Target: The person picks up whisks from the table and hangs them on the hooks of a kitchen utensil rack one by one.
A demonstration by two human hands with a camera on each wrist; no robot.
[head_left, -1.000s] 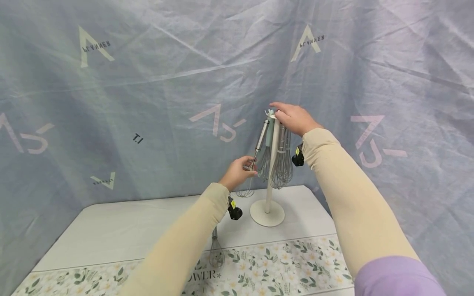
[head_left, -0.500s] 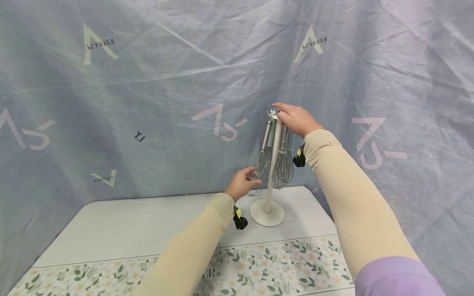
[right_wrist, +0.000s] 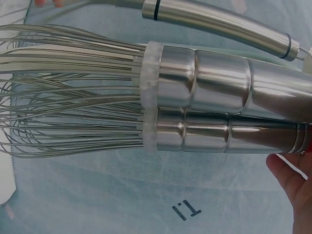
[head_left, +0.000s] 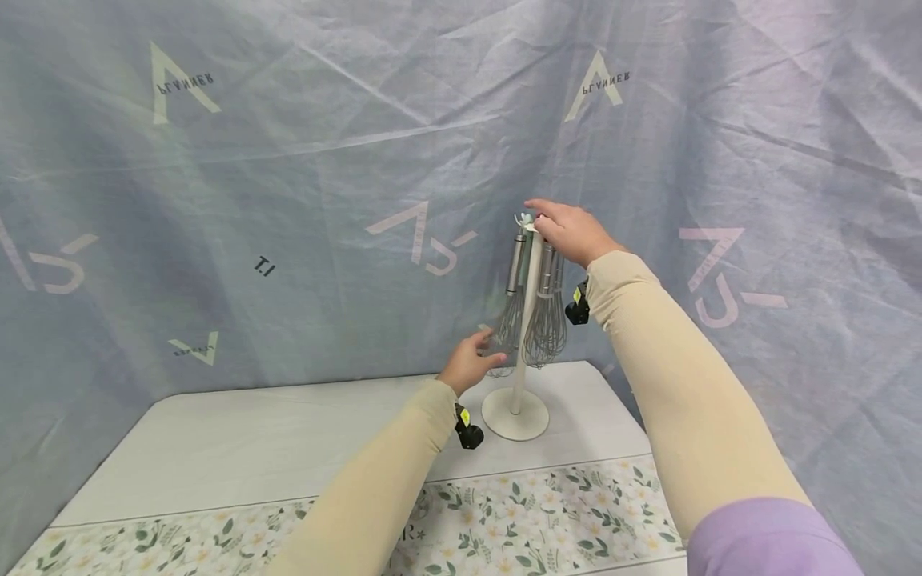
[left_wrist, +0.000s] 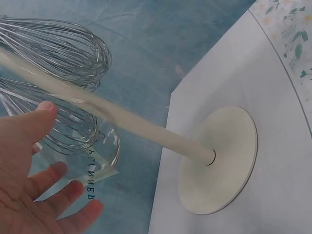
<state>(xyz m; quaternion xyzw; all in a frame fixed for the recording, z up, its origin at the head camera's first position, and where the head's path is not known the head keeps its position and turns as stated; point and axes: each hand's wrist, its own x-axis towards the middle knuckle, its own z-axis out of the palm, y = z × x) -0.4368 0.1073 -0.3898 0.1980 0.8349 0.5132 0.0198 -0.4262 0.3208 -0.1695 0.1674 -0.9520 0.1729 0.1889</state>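
Note:
A cream whisk stand (head_left: 515, 420) rises from a round base, with several wire whisks hanging from its top. My left hand (head_left: 470, 364) is beside the lower wires of a steel-handled whisk (head_left: 515, 264) on the pole's left side. In the left wrist view, the thumb (left_wrist: 39, 122) and fingers spread apart, with thin wire loops behind them. My right hand (head_left: 576, 234) grips the stand's top, its index finger reaching over. Two larger whisks (right_wrist: 204, 78) hang side by side below this hand, their ribbed steel handles close together. The right hand's grip is partly hidden.
The white table (head_left: 288, 432) has a floral strip (head_left: 547, 512) along its front. A grey-blue curtain (head_left: 324, 160) with printed letters hangs behind and at the sides. Black wrist cameras sit on both sleeves (head_left: 389, 472).
My left hand was at the tilted whisk's wires; it has shifted right and its fingers have spread. That whisk now hangs straighter, nearer the pole. My right hand has stayed on the stand's top.

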